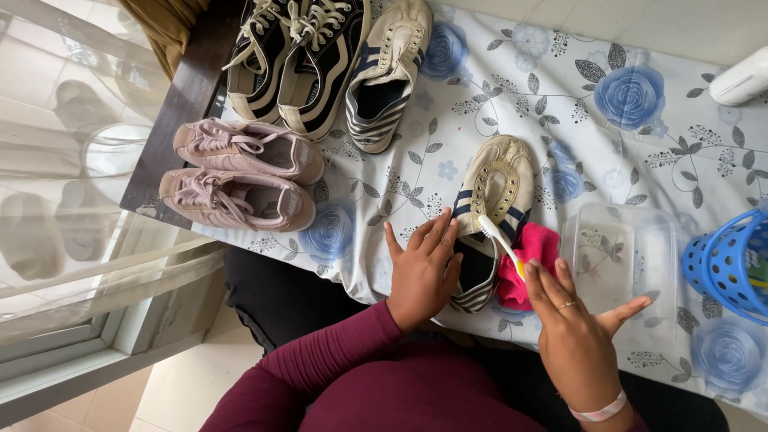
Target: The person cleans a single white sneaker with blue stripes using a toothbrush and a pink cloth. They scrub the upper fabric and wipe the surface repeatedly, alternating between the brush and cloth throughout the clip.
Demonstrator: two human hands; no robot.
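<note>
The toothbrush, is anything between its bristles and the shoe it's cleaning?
Nothing visible. The right hand holds the toothbrush with its bristles right at the cream striped shoe, which the left hand steadies. The pink cloth lies beside the shoe, not in between.

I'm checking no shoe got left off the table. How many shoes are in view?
6: two black shoes top left, two pink shoes at the left edge, a cream shoe top centre, its mate under the left hand.

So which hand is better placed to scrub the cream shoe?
Probably the right hand: it holds the toothbrush, bristles at the cream shoe. The left hand rests on its side.
</note>
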